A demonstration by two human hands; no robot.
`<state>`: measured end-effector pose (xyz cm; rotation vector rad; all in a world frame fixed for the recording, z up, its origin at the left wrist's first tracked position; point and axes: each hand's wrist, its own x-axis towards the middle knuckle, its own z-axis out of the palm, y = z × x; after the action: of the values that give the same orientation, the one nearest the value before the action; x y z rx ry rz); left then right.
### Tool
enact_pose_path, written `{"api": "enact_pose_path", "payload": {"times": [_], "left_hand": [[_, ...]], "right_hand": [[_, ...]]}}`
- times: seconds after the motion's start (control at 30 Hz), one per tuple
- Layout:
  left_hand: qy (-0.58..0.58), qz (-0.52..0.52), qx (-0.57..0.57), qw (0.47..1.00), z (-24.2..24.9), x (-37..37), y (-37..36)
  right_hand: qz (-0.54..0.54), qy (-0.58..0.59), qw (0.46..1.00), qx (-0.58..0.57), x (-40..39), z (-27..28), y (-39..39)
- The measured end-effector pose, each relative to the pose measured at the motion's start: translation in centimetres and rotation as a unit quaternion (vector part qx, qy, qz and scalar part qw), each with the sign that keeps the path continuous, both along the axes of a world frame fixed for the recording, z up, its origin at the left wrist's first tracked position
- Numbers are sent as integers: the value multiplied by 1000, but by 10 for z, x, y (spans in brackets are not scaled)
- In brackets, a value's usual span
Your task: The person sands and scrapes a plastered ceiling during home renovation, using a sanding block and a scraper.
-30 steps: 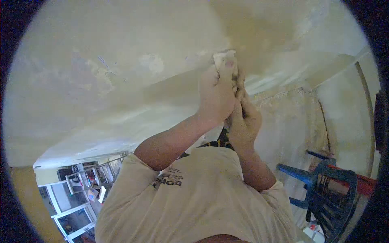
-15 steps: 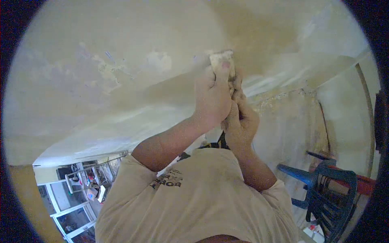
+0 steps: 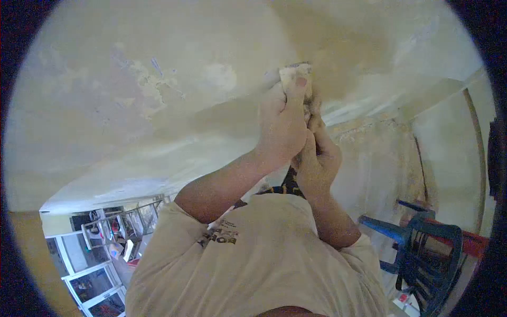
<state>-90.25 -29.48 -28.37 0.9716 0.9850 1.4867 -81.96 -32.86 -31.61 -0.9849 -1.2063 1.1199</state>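
Observation:
Both my arms reach forward to a pale, stained plaster surface [image 3: 222, 31]. A flat, whitish scraper [image 3: 289, 75] with a crusted, dark front edge meets that surface. My left hand [image 3: 282, 124] is closed on it, the thumb pressed along its flat face. Just behind and to the right, my right hand [image 3: 323, 164] is also closed, its fingers wrapped around what seems to be the lower part of the same scraper. The hands mostly hide that part.
Peeling patches [image 3: 150, 84] mark the plaster on the left. A dark plastic chair [image 3: 430, 253] stands at the lower right, with a red object [image 3: 475, 240] behind it. White-framed panels [image 3: 92, 280] and a metal ladder-like frame [image 3: 142, 216] lie at the lower left.
The hands and scraper have shifted slightly to the right and up in view. Peeling patches moved a little right too. The grip looks the same.

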Motion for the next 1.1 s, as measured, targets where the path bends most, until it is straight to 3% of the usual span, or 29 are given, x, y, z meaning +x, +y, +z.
{"api": "enact_pose_path", "payload": {"times": [0.07,0.2,0.27,0.5,0.57,0.67,0.83,0.93,0.97,1.03,1.07,1.1], "left_hand": [[-7,49,-12,999,1,4,-5],[-14,22,-52,998,19,7,-26],[2,36,28,999,34,9,-22],[-8,40,-29,999,29,8,-20],[21,30,17,999,31,7,-17],[2,49,-70,996,14,23,-19],[72,41,-22,996,-22,37,-22],[89,55,-10,994,-17,39,-22],[92,73,-10,993,-17,41,-24],[112,82,-17,990,-8,45,-25],[130,88,-22,987,-5,46,-26],[130,89,-23,987,-4,45,-22]], "right_hand": [[-22,-26,999,13,-3,-18,-6],[-16,-52,999,2,6,3,-25],[-18,-42,999,3,8,2,-20],[2,-26,999,23,7,-1,-16],[15,-2,1000,23,9,12,-16],[5,24,1000,0,17,6,-17],[-47,-2,997,-63,27,-32,-14],[-74,-51,994,69,31,-30,-6],[-97,-101,973,182,34,-47,3],[-117,-150,937,292,31,-44,2],[-85,-60,984,143,28,-39,-7],[-64,-17,996,66,27,-33,-9]]}}
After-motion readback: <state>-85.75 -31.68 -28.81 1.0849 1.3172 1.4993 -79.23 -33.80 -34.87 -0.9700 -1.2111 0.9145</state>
